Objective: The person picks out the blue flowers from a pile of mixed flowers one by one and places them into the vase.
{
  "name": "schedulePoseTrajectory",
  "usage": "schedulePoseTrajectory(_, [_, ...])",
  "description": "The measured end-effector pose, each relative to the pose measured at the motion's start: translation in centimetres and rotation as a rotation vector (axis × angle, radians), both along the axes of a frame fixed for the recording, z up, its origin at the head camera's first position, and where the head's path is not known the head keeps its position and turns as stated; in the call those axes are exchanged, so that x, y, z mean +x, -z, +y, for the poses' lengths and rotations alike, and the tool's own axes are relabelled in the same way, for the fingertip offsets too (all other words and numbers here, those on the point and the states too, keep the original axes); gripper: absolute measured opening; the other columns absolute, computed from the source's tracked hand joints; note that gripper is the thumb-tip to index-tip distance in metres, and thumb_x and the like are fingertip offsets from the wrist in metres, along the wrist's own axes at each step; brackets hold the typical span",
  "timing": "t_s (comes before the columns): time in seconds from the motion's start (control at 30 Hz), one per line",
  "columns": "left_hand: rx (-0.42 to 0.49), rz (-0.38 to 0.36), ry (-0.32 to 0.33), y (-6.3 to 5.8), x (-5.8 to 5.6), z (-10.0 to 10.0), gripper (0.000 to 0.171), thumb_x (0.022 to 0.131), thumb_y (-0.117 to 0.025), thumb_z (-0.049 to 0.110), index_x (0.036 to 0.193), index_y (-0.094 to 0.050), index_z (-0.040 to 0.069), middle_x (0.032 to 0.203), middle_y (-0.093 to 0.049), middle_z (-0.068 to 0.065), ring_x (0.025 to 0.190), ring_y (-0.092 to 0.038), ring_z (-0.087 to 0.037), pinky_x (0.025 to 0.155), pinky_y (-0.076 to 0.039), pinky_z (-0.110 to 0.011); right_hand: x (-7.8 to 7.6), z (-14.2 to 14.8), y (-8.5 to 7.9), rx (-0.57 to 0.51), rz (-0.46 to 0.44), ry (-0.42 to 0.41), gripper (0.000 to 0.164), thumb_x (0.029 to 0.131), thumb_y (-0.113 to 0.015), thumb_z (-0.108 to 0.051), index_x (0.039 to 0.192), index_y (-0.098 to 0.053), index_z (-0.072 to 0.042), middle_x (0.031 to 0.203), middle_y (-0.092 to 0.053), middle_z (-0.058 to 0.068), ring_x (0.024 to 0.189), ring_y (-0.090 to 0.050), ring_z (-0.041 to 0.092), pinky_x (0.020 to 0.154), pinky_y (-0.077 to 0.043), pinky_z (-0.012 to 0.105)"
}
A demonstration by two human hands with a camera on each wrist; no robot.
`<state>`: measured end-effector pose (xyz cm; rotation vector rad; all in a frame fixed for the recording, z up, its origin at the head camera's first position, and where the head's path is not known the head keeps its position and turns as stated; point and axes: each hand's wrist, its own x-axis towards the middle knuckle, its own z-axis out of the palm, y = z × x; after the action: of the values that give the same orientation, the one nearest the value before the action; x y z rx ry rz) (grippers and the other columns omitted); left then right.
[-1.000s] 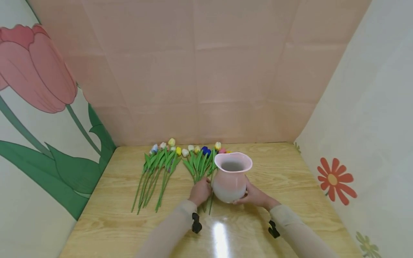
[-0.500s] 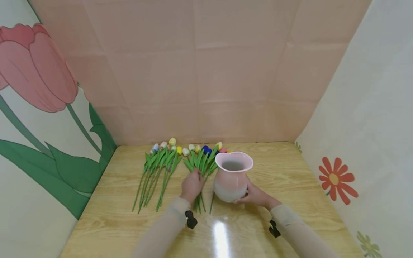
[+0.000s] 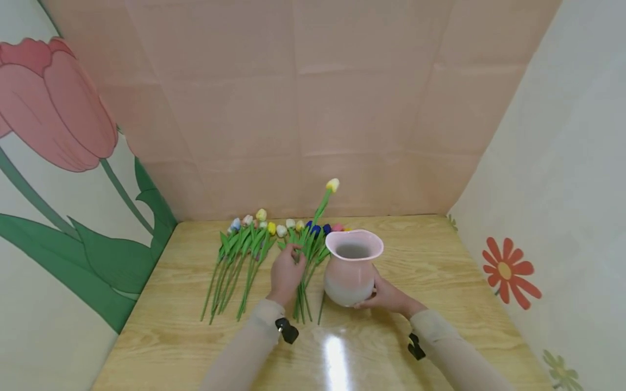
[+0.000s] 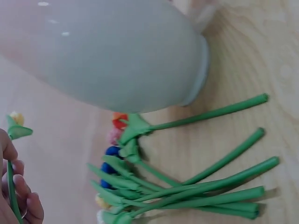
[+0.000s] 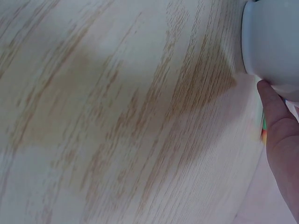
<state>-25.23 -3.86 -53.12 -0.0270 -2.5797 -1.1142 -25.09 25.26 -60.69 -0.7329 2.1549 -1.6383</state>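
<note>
A pale yellow tulip point(image 3: 332, 185) stands tilted up from my left hand point(image 3: 286, 274), its stem held in the curled fingers. The left wrist view catches that tulip's stem point(image 4: 11, 186) within the fingers. Below it lies a bunch of tulips point(image 4: 210, 189) with white, yellow, blue and pink heads. My right hand point(image 3: 389, 296) grips the lower right side of a pink-to-white vase point(image 3: 349, 277) with a flared rim. In the right wrist view, the thumb point(image 5: 280, 130) lies against the vase's base point(image 5: 275, 42); the other fingers are mostly hidden. The vase's mouth faces up and toward me.
Another bunch of tulips point(image 3: 239, 260) lies on the wooden table point(image 3: 171, 336) to the left. A pink backdrop point(image 3: 293, 108) rises behind the table. Printed floral panels stand at both sides, with a red flower point(image 3: 505, 270) on the right one.
My left hand has moved up and left from the middle bunch, raising the pale yellow tulip so its head stands above the others. The right hand and the vase stay nearly still.
</note>
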Motion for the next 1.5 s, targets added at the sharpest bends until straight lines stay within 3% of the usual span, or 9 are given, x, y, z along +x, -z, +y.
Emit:
schedulePoseTrajectory(0.13, [0.057,0.046,-0.009,-1.2,0.2,-1.1,0.016,0.086,-0.06,0.022,0.102,-0.06,0.018,0.071,-0.055,0.007,0.042,-0.042,-0.007,0.037,-0.035,-0.025,-0.1,-0.1,-0.1,-0.004,0.001,-0.007,0.113,0.066,-0.084,-0.014,0.145,-0.005,-0.035,0.143,-0.028,-0.001,0.127,-0.035,0.026,0.099,-0.03,0.054])
schedulePoseTrajectory(0.3, [0.162,0.124,-0.01,-2.0,0.2,-2.6,0.026,0.086,-0.065,0.026,0.111,-0.058,0.021,0.071,-0.054,0.003,0.046,-0.046,-0.01,0.038,-0.037,-0.027,-0.1,0.1,-0.2,-0.001,-0.002,-0.004,0.113,0.066,-0.084,-0.015,0.145,-0.006,-0.035,0.143,-0.03,-0.001,0.127,-0.036,0.024,0.1,-0.029,0.053])
schedulePoseTrajectory(0.4, [0.218,0.17,-0.017,-2.0,0.4,-3.6,0.03,0.086,-0.066,0.028,0.114,-0.058,0.023,0.071,-0.056,0.001,0.05,-0.047,-0.011,0.041,-0.039,-0.027,-0.1,0.1,-0.1,0.008,-0.007,0.004,0.113,0.065,-0.084,-0.016,0.145,-0.006,-0.036,0.142,-0.03,-0.002,0.128,-0.035,0.023,0.101,-0.029,0.053])
schedulePoseTrajectory(0.63, [0.236,0.285,-0.105,-2.3,0.6,-5.8,0.029,0.088,-0.063,0.027,0.117,-0.062,0.022,0.071,-0.059,0.001,0.055,-0.052,-0.009,0.046,-0.043,-0.025,-0.1,0.2,0.0,0.012,0.019,-0.014,0.111,0.067,-0.083,-0.017,0.145,-0.006,-0.035,0.142,-0.03,-0.001,0.128,-0.034,0.025,0.101,-0.026,0.055])
schedulePoseTrajectory(0.9, [0.279,0.33,-0.191,-1.9,0.3,-8.3,0.025,0.089,-0.062,0.019,0.114,-0.065,0.016,0.067,-0.058,-0.003,0.052,-0.049,-0.011,0.043,-0.04,-0.022,0.1,0.2,-0.2,0.01,0.018,-0.006,0.111,0.066,-0.084,-0.016,0.144,-0.007,-0.035,0.142,-0.03,-0.002,0.128,-0.034,0.024,0.1,-0.027,0.053])
schedulePoseTrajectory(1.0, [0.249,0.309,-0.247,-1.3,0.4,-9.2,0.025,0.088,-0.063,0.015,0.114,-0.065,0.014,0.067,-0.058,-0.003,0.051,-0.048,-0.012,0.041,-0.038,-0.022,0.1,0.2,-0.3,0.013,0.026,-0.006,0.112,0.066,-0.084,-0.016,0.145,-0.006,-0.035,0.142,-0.03,-0.001,0.128,-0.034,0.024,0.1,-0.028,0.053])
schedulePoseTrajectory(1.1, [0.221,0.24,-0.292,-0.4,0.6,-10.0,0.026,0.09,-0.061,0.019,0.115,-0.065,0.017,0.068,-0.057,0.0,0.05,-0.046,-0.012,0.041,-0.035,-0.023,0.1,0.3,-0.2,0.013,0.025,-0.012,0.113,0.067,-0.083,-0.017,0.145,-0.004,-0.035,0.143,-0.028,0.0,0.128,-0.033,0.025,0.1,-0.029,0.054])
schedulePoseTrajectory(1.3, [0.161,0.138,-0.336,1.4,1.2,-11.3,0.028,0.093,-0.056,0.027,0.119,-0.062,0.019,0.071,-0.057,0.001,0.052,-0.046,-0.013,0.042,-0.036,-0.027,0.1,0.3,-0.2,0.011,0.021,-0.021,0.112,0.068,-0.083,-0.015,0.145,-0.003,-0.035,0.144,-0.027,-0.001,0.129,-0.032,0.025,0.1,-0.027,0.055])
schedulePoseTrajectory(1.5, [0.045,0.085,-0.374,2.7,1.2,-12.1,0.026,0.091,-0.059,0.02,0.115,-0.064,0.013,0.069,-0.057,-0.001,0.053,-0.047,-0.015,0.044,-0.036,-0.028,0.1,0.2,-0.4,0.007,0.031,-0.012,0.112,0.067,-0.083,-0.015,0.145,-0.005,-0.033,0.143,-0.028,0.0,0.128,-0.034,0.024,0.099,-0.03,0.051])
